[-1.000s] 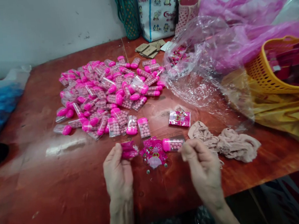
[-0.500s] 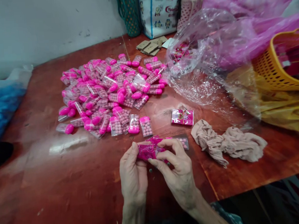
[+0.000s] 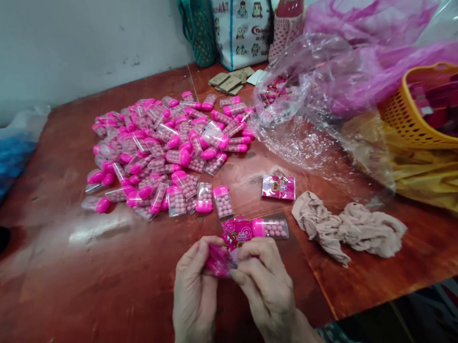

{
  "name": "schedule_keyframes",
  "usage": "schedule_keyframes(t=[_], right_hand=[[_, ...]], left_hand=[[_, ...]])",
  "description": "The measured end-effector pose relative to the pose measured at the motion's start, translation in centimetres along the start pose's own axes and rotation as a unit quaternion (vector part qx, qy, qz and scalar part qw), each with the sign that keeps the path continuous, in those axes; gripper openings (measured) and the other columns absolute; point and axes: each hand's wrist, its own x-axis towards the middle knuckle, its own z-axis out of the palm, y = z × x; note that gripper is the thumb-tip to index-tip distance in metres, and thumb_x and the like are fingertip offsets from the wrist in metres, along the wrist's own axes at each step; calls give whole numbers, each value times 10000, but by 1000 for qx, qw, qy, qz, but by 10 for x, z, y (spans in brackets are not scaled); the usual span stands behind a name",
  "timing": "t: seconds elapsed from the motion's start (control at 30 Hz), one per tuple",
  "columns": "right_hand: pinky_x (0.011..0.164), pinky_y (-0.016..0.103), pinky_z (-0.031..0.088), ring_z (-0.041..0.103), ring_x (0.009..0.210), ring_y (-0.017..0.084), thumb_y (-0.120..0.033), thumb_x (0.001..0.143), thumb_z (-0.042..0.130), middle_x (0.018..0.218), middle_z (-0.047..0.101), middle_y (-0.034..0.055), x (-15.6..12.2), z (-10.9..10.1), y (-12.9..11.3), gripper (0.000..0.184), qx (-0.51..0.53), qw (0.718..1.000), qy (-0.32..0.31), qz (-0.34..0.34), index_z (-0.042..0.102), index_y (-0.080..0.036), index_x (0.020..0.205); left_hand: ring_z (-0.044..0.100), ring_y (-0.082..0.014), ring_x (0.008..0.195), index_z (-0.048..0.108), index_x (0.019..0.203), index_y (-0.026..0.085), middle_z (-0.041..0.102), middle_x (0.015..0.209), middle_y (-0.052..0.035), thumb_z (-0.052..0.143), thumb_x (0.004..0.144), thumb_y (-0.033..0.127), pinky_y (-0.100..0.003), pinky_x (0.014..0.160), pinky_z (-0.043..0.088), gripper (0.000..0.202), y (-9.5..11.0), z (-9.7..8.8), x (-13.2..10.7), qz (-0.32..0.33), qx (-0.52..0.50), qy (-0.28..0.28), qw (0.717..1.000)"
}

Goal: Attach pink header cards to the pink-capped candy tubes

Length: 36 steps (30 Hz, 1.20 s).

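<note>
My left hand (image 3: 197, 293) pinches the left side of a crinkled pink plastic sleeve (image 3: 218, 260), partly blurred. At its right edge, my right hand (image 3: 268, 290) closes thumb and fingers on the same sleeve. Just beyond my fingers lie more flat pink printed sleeves (image 3: 236, 231). Beside them, a clear candy container (image 3: 275, 228) with a pink cap and pink balls lies on its side. A small stack of printed sleeves (image 3: 278, 187) sits farther back to the right. A big heap of similar candy containers (image 3: 155, 145) covers the table's middle left.
A crumpled beige cloth (image 3: 352, 225) lies to the right. Clear plastic film (image 3: 308, 128) and a yellow basket (image 3: 397, 118) stand behind it. Bags, a bottle holder and cardboard pieces (image 3: 230, 81) line the back. A bag of blue items (image 3: 2, 168) is at left.
Both hands have drawn nearer to me with the sleeve, now tilted and crinkled between them. The sleeves and the capped container behind my fingers show more fully. The whole view has shifted slightly.
</note>
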Motion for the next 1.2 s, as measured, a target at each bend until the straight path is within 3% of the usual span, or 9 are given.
schedule_keyframes(t=[0.13, 0.23, 0.33, 0.43, 0.6, 0.7, 0.77, 0.9, 1.2], right_hand=[[648, 293, 394, 490, 747, 162, -114, 881, 388, 798, 508, 34, 9, -16, 3, 205, -16, 996, 24, 90, 481, -188, 713], [642, 320, 381, 470, 696, 178, -221, 930, 326, 726, 493, 26, 33, -3, 14, 259, -98, 986, 20, 136, 460, -195, 710], [681, 379, 394, 480, 802, 253, -365, 872, 463, 831, 542, 99, 57, 31, 30, 209, -262, 959, -21, 103, 508, -165, 833], [636, 390, 413, 490, 798, 289, -355, 820, 542, 847, 551, 146, 66, 60, 45, 240, -300, 948, -45, 94, 533, -128, 899], [680, 377, 437, 537, 795, 255, -176, 876, 409, 852, 580, 122, 59, 52, 44, 166, -252, 962, -62, 88, 532, -126, 976], [702, 327, 442, 558, 775, 202, -213, 903, 398, 860, 592, 65, 55, 28, 26, 210, -201, 972, -66, 100, 509, -166, 1075], [684, 287, 441, 561, 722, 168, -272, 907, 418, 807, 592, 21, 51, 16, 12, 209, -96, 979, -93, 156, 523, -207, 1076], [581, 225, 431, 539, 629, 131, -336, 909, 410, 707, 571, -21, 43, 8, -8, 198, 47, 961, -139, 235, 553, -242, 1010], [606, 216, 466, 591, 753, 148, -331, 860, 506, 849, 646, 3, 38, 0, -2, 243, 107, 953, -150, 240, 597, -227, 1059]], left_hand=[[617, -96, 611, 697, 747, 102, 705, 712, -48, 548, 788, 118, -164, 574, 528, 155, 18, -15, 12, 81, -45, 141, 986], [639, -109, 666, 697, 794, 88, 715, 768, -65, 573, 768, 109, -175, 638, 537, 128, 24, -16, 15, 93, -50, 113, 988], [655, -133, 731, 699, 782, 125, 721, 775, -45, 636, 724, 121, -204, 680, 542, 86, 21, -11, 15, 88, -68, 52, 992], [658, -145, 784, 698, 795, 144, 725, 819, -40, 660, 710, 138, -220, 713, 542, 94, 19, -7, 14, 83, -81, 18, 993], [662, -166, 814, 704, 807, 126, 727, 854, -72, 632, 723, 122, -239, 731, 545, 111, 23, -5, 13, 81, -96, 36, 991], [651, -184, 875, 703, 854, 106, 722, 889, -96, 623, 730, 135, -231, 734, 539, 150, 24, -5, 14, 84, -84, 31, 992], [647, -182, 891, 704, 863, 123, 723, 891, -84, 635, 723, 142, -221, 731, 535, 158, 23, -6, 14, 92, -78, 21, 992], [653, -170, 851, 694, 921, 139, 720, 900, -78, 643, 728, 156, -231, 728, 532, 201, 21, -4, 9, 103, -52, -1, 993], [650, -164, 752, 677, 988, 143, 705, 933, -95, 645, 730, 178, -242, 669, 522, 262, 17, 8, 3, 125, 20, -47, 991]])
